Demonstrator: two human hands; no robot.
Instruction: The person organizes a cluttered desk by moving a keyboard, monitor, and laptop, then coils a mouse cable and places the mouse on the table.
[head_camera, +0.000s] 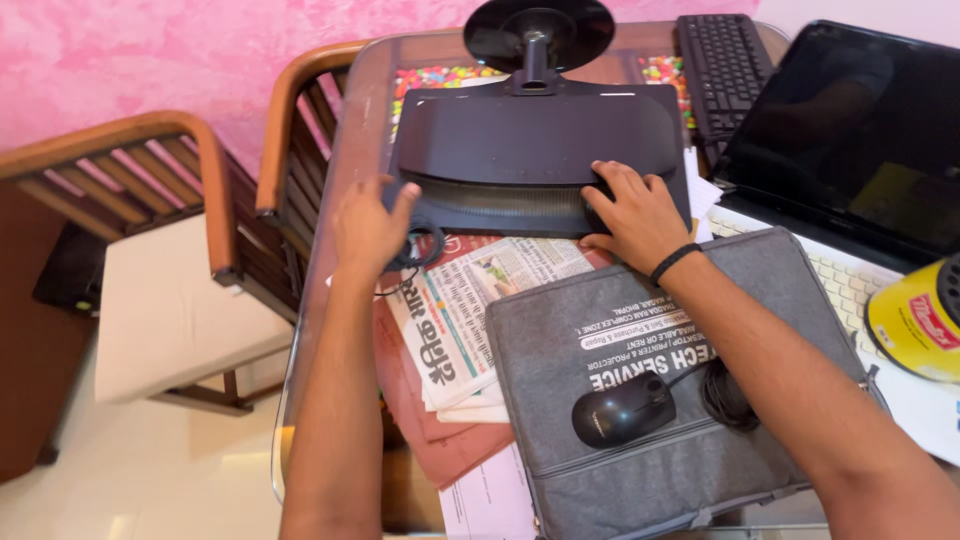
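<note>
We find a dark monitor (535, 140) lying face down across the far middle of the table (345, 200), its round stand (540, 32) pointing toward the far edge. The left hand (368, 225) rests at the monitor's near left corner, fingers spread and flat, clamped on nothing. The right hand (632, 215) lies on the monitor's near right edge, fingers pressed on the casing and curled over the rim; it grips that edge loosely, and a black band circles the wrist. A black cable (420, 250) loops just beside the left hand. Newspapers (470, 310) lie under the monitor's near edge. A grey laptop bag (660, 400) sits toward the near edge, bearing a black mouse (622, 408). A keyboard (722, 65) and an open laptop (850, 140) occupy the far right corner. Two wooden chairs (200, 200) stand off the table's left edge.
</note>
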